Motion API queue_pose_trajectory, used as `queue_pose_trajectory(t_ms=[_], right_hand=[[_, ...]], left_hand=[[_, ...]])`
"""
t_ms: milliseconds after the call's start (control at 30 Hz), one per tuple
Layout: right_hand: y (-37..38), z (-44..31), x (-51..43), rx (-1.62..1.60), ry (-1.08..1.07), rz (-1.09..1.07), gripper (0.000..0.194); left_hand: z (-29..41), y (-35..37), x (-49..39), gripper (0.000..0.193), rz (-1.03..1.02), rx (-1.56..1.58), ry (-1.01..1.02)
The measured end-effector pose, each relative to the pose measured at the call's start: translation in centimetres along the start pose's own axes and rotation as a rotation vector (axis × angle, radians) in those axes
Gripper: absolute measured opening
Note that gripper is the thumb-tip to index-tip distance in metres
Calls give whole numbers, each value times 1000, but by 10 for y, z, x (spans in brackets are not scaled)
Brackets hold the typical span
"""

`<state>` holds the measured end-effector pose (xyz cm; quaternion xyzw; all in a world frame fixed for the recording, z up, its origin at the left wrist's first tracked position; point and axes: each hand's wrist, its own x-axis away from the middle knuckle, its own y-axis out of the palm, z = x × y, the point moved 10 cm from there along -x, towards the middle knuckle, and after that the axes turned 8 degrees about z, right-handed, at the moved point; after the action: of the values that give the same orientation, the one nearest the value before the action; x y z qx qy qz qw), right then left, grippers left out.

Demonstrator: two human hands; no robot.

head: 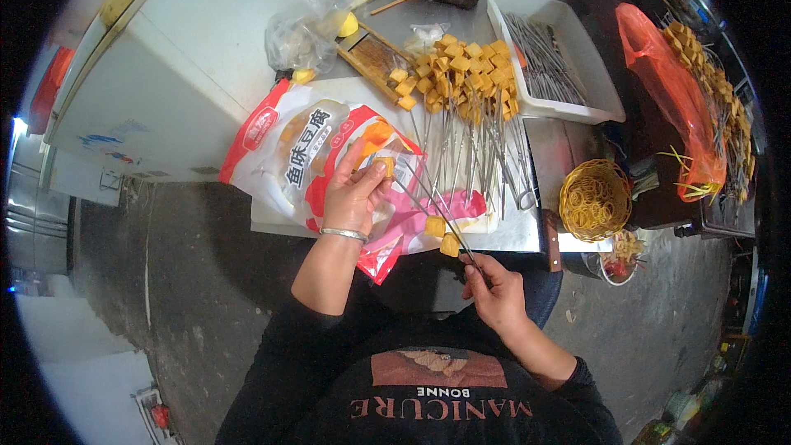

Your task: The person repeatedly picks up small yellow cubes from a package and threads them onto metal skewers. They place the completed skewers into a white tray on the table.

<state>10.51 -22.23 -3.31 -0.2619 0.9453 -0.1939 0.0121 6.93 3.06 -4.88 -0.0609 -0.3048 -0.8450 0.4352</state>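
Note:
My left hand [355, 194], a silver bracelet at its wrist, pinches a yellow tofu cube [384, 166] between thumb and fingers. In my right hand [494, 287] are thin metal skewers [426, 207], gripped near their lower ends and slanting up to the left. Two more tofu cubes [434, 225] sit low along these skewers, close to my right fingers. One skewer tip lies by the cube in my left hand; whether it has pierced the cube is hard to tell. Under my left hand is a red and white plastic food bag [278, 154] bearing writing.
A pile of skewered tofu cubes [473, 74] lies on the table beyond. Around it are a wooden slicer [377, 62], a white bin [593, 83] of metal skewers and a basket [596, 201] of rubber bands. A wooden-handled knife [551, 238] lies at the front edge.

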Motion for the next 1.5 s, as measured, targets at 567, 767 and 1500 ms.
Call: queue_pose_trajectory(t_ms=[567, 767, 1500], right_hand=[[9, -9, -25, -224, 101, 41, 20], [-35, -26, -139, -120, -80, 330, 21], [5, 0, -6, -121, -46, -7, 30]], left_hand=[[-15, 29, 13, 47, -282, -475, 175], [-2, -35, -44, 47, -54, -1727, 199], [-45, 6, 4, 27, -187, -43, -264]])
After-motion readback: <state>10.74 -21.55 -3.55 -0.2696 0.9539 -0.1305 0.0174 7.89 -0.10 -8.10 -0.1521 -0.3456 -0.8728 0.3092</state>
